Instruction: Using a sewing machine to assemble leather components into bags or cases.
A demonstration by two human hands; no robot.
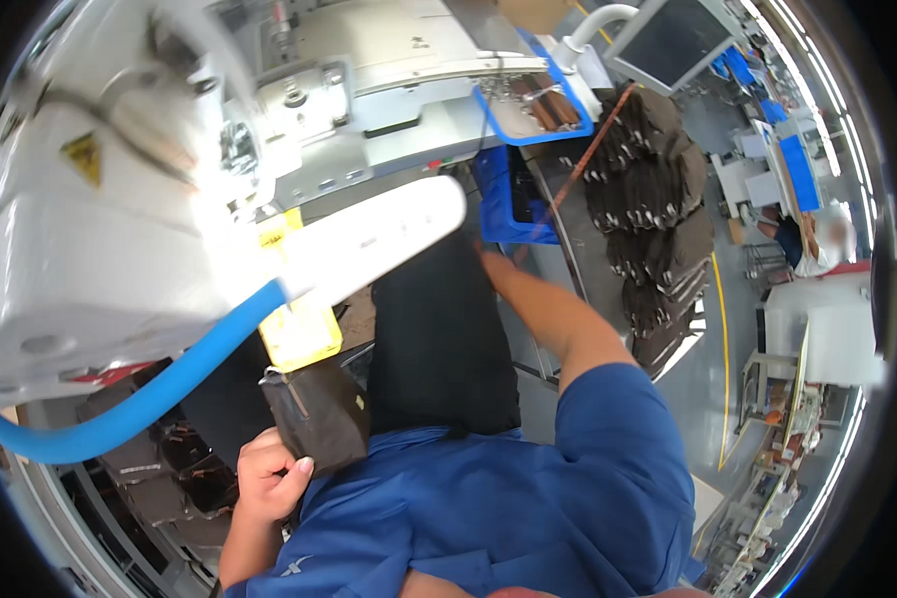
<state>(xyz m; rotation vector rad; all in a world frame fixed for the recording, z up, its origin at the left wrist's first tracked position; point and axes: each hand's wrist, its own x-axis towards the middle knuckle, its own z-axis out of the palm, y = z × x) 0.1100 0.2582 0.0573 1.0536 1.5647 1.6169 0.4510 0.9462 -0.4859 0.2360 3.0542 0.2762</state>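
Note:
My left hand (269, 476) is closed on the lower edge of a dark brown pouch (321, 414) with a zipper, thumb laid over its near side. The pouch is held upright against my blue shirt, beside my lap. My right arm stretches forward past my right thigh. My right hand (490, 261) is low beside the knee, close to a blue bin (508, 199); its fingers are hidden and blurred. Just beyond the pouch is a yellow plastic holder (304, 339), partly covered by a bright white machine arm (389, 224).
A large white sewing machine (80, 239) with a thick blue hose (169, 394) fills the left. A blue tray (533, 138) of tools sits ahead. Stacked dark brown pieces (653, 189) stand at right, with more brown pouches (159, 458) at lower left. Another person (817, 244) sits far right.

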